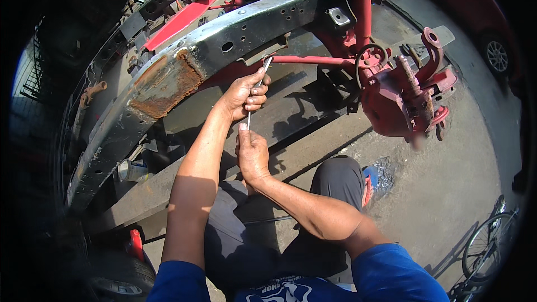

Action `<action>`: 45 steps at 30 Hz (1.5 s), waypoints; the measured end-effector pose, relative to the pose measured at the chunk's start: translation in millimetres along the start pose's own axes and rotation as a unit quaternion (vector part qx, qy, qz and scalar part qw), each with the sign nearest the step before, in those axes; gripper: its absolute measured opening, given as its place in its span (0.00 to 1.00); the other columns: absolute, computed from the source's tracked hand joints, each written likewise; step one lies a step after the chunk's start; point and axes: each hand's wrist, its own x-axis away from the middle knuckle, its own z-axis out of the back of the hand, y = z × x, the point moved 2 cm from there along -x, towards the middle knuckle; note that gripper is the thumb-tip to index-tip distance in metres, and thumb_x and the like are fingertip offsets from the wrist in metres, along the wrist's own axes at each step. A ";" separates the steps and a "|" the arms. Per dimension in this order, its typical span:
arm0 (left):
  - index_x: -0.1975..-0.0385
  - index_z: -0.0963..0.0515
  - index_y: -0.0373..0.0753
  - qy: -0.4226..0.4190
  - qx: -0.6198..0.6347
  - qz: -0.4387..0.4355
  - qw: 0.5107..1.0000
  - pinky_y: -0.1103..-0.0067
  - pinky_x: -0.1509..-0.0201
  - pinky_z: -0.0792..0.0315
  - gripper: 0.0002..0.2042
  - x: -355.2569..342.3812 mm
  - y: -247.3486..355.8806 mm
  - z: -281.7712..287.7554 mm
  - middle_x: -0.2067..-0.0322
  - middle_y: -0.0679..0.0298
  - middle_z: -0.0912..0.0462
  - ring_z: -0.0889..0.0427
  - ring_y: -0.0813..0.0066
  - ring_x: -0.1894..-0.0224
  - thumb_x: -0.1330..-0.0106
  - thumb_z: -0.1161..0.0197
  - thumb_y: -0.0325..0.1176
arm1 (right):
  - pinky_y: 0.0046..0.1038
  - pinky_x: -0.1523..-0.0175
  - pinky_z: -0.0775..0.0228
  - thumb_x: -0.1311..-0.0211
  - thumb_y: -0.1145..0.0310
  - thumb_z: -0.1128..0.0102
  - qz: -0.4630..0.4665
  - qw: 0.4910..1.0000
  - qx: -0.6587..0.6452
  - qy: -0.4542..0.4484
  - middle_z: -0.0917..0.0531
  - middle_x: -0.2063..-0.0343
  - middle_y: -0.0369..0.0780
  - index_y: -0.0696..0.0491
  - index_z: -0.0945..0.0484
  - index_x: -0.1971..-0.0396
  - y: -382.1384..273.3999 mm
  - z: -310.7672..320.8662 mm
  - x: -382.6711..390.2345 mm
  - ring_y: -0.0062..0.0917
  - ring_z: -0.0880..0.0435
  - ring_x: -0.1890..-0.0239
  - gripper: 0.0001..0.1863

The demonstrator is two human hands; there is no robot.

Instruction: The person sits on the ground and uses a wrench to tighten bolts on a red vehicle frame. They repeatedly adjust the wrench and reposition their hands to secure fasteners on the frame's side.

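My left hand is closed around the upper part of a slim silver metal tool. Its exact kind is hard to make out, since fingers cover much of it. Below, my right hand grips the lower end, thumb pointing up along the shaft. The tool's upper tip reaches the underside of the black frame rail, at the left end of a red rod. The fingers hide part of the rod's joint area. A rusty patch marks the rail left of my hands.
At the right hangs a red hub assembly with a threaded spindle, under a red upright cylinder. A long beam runs beneath my hands. A bicycle stands lower right, a red car upper right, a tyre lower left.
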 end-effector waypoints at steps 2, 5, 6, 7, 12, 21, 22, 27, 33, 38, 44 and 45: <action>0.61 0.25 0.40 0.023 -0.097 0.006 0.995 0.88 0.83 0.40 0.19 2.6 9.1 3.8 0.81 0.77 0.34 0.35 0.89 0.83 0.25 0.44 0.52 | 0.26 0.77 0.43 0.23 0.49 0.52 0.020 1.000 0.009 0.005 0.33 0.87 0.31 0.53 0.31 0.83 8.1 -9.9 -0.9 0.17 0.36 0.83 0.28; 0.54 0.24 0.38 0.053 -0.133 -0.026 0.989 0.89 0.78 0.38 0.19 -7.1 12.2 -4.9 0.79 0.77 0.33 0.33 0.90 0.78 0.24 0.44 0.50 | 0.35 0.70 0.36 0.24 0.48 0.52 0.013 0.998 0.060 -0.002 0.27 0.86 0.39 0.58 0.27 0.80 5.2 5.5 -4.9 0.28 0.29 0.81 0.30; 0.53 0.25 0.37 0.055 -0.129 -0.042 0.989 0.89 0.79 0.40 0.18 -11.9 12.2 -9.4 0.80 0.77 0.35 0.36 0.90 0.80 0.23 0.45 0.49 | 0.38 0.68 0.33 0.24 0.48 0.52 0.007 0.996 0.086 -0.016 0.25 0.85 0.43 0.60 0.25 0.79 1.3 13.3 -3.7 0.33 0.26 0.80 0.31; 0.53 0.25 0.37 0.076 -0.119 -0.037 0.989 0.89 0.80 0.41 0.17 -13.8 11.8 -11.4 0.80 0.77 0.36 0.37 0.90 0.81 0.23 0.45 0.47 | 0.39 0.67 0.32 0.25 0.47 0.52 -0.005 0.997 0.064 -0.051 0.24 0.84 0.44 0.59 0.24 0.78 -3.7 18.4 -3.7 0.34 0.24 0.79 0.31; 0.56 0.26 0.37 0.111 -0.073 -0.023 0.991 0.88 0.82 0.44 0.15 -22.9 -3.5 -15.8 0.82 0.77 0.39 0.41 0.90 0.83 0.22 0.45 0.44 | 0.36 0.67 0.32 0.24 0.46 0.55 -0.045 0.988 0.063 -0.132 0.25 0.85 0.40 0.58 0.24 0.79 -16.6 54.3 -0.4 0.29 0.25 0.79 0.31; 0.62 0.28 0.38 0.151 0.059 -0.142 0.977 0.87 0.82 0.45 0.13 -43.5 -37.3 -51.9 0.83 0.75 0.40 0.41 0.87 0.83 0.22 0.47 0.42 | 0.24 0.83 0.49 0.25 0.42 0.53 -0.068 0.968 0.103 -0.219 0.34 0.88 0.29 0.52 0.27 0.79 -41.3 140.4 -11.6 0.16 0.40 0.88 0.29; 0.62 0.28 0.39 0.163 0.063 -0.155 0.972 0.86 0.81 0.44 0.13 -47.0 -42.0 -56.9 0.82 0.75 0.40 0.40 0.87 0.83 0.21 0.48 0.42 | 0.24 0.83 0.50 0.25 0.41 0.52 -0.072 0.965 0.105 -0.232 0.36 0.88 0.28 0.51 0.27 0.79 -42.6 152.1 -14.5 0.15 0.41 0.88 0.30; 0.63 0.29 0.38 0.220 0.079 -0.212 0.949 0.84 0.80 0.44 0.13 -63.0 -56.0 -77.2 0.82 0.73 0.40 0.41 0.85 0.82 0.20 0.51 0.41 | 0.25 0.80 0.48 0.30 0.35 0.51 -0.111 0.942 0.125 -0.292 0.37 0.89 0.28 0.50 0.25 0.76 -47.2 195.8 -33.3 0.16 0.41 0.86 0.31; 0.67 0.29 0.40 0.242 0.076 -0.234 0.939 0.81 0.77 0.43 0.15 -81.4 -58.0 -92.9 0.81 0.73 0.39 0.40 0.83 0.82 0.20 0.52 0.43 | 0.23 0.80 0.53 0.32 0.37 0.45 -0.101 0.943 0.102 -0.300 0.38 0.88 0.27 0.51 0.24 0.75 -60.4 226.4 -43.5 0.15 0.44 0.86 0.30; 0.66 0.30 0.38 0.251 0.083 -0.247 0.932 0.81 0.77 0.42 0.15 -82.2 -55.4 -86.1 0.81 0.72 0.39 0.40 0.83 0.81 0.19 0.53 0.41 | 0.24 0.80 0.50 0.31 0.39 0.44 -0.048 0.940 0.126 -0.314 0.38 0.88 0.28 0.54 0.22 0.73 -61.9 228.5 -52.8 0.15 0.42 0.86 0.29; 0.66 0.30 0.38 0.239 0.069 -0.235 0.940 0.81 0.77 0.41 0.15 -81.9 -46.6 -83.8 0.81 0.72 0.39 0.39 0.83 0.81 0.19 0.53 0.41 | 0.23 0.79 0.48 0.30 0.40 0.45 -0.045 0.938 0.088 -0.331 0.37 0.88 0.28 0.54 0.21 0.71 -55.6 221.5 -60.7 0.15 0.40 0.86 0.28; 0.66 0.30 0.38 0.244 0.063 -0.237 0.938 0.81 0.77 0.41 0.15 -81.8 -46.9 -84.8 0.81 0.72 0.38 0.39 0.83 0.81 0.19 0.53 0.41 | 0.23 0.79 0.48 0.30 0.41 0.45 -0.048 0.935 0.082 -0.341 0.37 0.88 0.28 0.54 0.21 0.71 -55.1 221.7 -61.1 0.15 0.40 0.86 0.28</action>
